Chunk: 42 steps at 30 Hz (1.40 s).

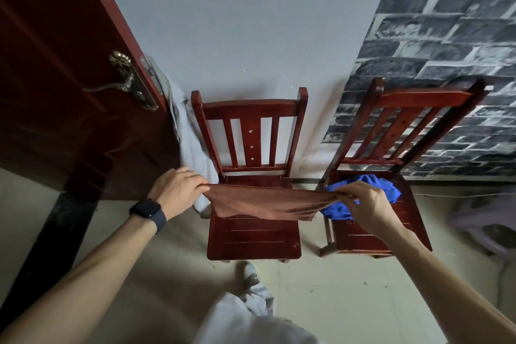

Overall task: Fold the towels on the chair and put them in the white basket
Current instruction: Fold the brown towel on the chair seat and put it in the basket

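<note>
Left hand [178,190] and right hand [363,204], each grip pinched on an upper corner of the brown towel [262,204], hold it stretched over the seat of the near chair [251,237], its lower edge sagging. The cloth looks light, limp and unlikely to slip, so corners and edges are the best holds, and a fold will probably settle only once laid flat; a crumpled blue towel [386,187] lies on the second chair [416,204]. Beyond are a tiled floor [335,288], a red door [55,78], a plain wall [237,22] and brick-patterned paper [446,22]; no white basket can be surely made out.
</note>
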### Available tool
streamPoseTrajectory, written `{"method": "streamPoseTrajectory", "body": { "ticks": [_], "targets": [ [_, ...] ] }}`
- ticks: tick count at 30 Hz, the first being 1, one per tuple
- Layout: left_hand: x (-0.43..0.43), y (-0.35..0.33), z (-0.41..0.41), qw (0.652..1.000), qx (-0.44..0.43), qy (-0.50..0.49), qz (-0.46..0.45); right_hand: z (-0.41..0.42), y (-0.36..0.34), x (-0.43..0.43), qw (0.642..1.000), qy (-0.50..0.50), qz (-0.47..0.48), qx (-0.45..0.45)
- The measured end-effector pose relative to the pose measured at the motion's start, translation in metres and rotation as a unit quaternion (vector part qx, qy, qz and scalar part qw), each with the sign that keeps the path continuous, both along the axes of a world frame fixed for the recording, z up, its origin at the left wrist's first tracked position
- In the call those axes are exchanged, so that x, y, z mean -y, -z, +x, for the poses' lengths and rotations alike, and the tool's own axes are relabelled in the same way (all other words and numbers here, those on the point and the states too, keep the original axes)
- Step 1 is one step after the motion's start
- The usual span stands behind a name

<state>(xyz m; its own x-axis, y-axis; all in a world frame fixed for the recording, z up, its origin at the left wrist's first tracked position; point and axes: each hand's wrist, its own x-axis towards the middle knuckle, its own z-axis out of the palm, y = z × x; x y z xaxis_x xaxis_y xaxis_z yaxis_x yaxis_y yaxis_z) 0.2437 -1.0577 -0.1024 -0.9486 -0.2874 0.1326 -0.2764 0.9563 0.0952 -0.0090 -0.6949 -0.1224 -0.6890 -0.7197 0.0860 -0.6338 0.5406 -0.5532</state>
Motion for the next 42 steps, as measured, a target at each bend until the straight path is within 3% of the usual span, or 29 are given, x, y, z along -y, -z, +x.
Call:
{"method": "streamPoseTrajectory", "body": {
  "ticks": [5, 11, 20, 26, 32, 42],
  "targets": [
    [0.003, 0.006, -0.002, 0.998, 0.056, -0.020, 0.033, 0.003, 0.009, 0.003, 0.999, -0.008, 0.018, -0.038],
    [-0.002, 0.017, 0.012, 0.998, 0.038, -0.038, 0.016, 0.010, 0.026, 0.004, 0.996, -0.038, 0.039, -0.076],
    [0.007, 0.056, 0.048, 0.994, 0.103, 0.019, 0.000, 0.032, 0.043, 0.003, 0.993, -0.066, 0.090, -0.044],
    [0.019, 0.069, 0.026, 0.992, 0.124, -0.006, 0.001, 0.014, 0.059, 0.033, 0.983, -0.040, 0.173, -0.035],
    [0.047, 0.073, -0.015, 0.990, 0.112, -0.082, 0.010, -0.016, 0.055, 0.077, 0.988, 0.023, 0.152, -0.015],
    [0.067, 0.088, -0.025, 0.993, 0.093, -0.060, -0.049, -0.038, 0.075, 0.102, 0.988, 0.025, 0.142, -0.053]
  ]
}}
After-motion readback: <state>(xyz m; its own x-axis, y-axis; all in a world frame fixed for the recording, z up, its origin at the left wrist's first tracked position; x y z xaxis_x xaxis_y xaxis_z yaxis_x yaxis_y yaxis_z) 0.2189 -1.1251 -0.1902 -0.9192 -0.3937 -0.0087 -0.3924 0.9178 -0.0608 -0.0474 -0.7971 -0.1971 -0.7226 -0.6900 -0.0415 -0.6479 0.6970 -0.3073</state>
